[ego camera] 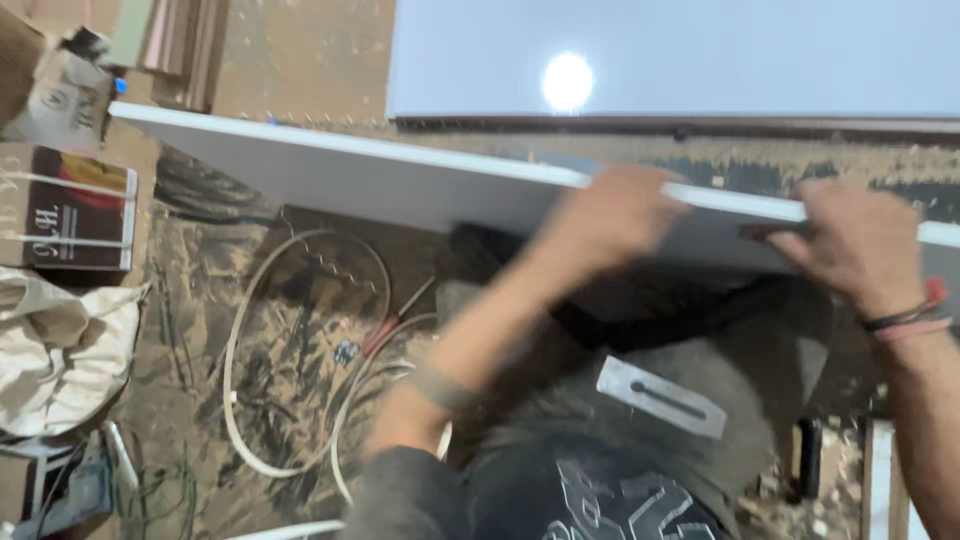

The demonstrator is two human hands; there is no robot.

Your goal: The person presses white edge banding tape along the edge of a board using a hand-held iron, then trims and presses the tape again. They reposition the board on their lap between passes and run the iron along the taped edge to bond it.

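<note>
A long white board (380, 180) stands on edge, tilted, running from the upper left to the right side of the view. My left hand (612, 215) is blurred and curls over the board's top edge near the middle. My right hand (860, 245), with bands on its wrist, grips the same edge further right. Behind the board lies a larger glossy white panel (720, 55) with a bright light reflection on it.
The dusty floor (300, 60) shows a looped white cable (240, 400), a cloth sack (55, 350) and a dark box (70, 210) at the left. A flat metal plate (660, 397) lies by my knee, and a dark tool (808, 455) sits at the lower right.
</note>
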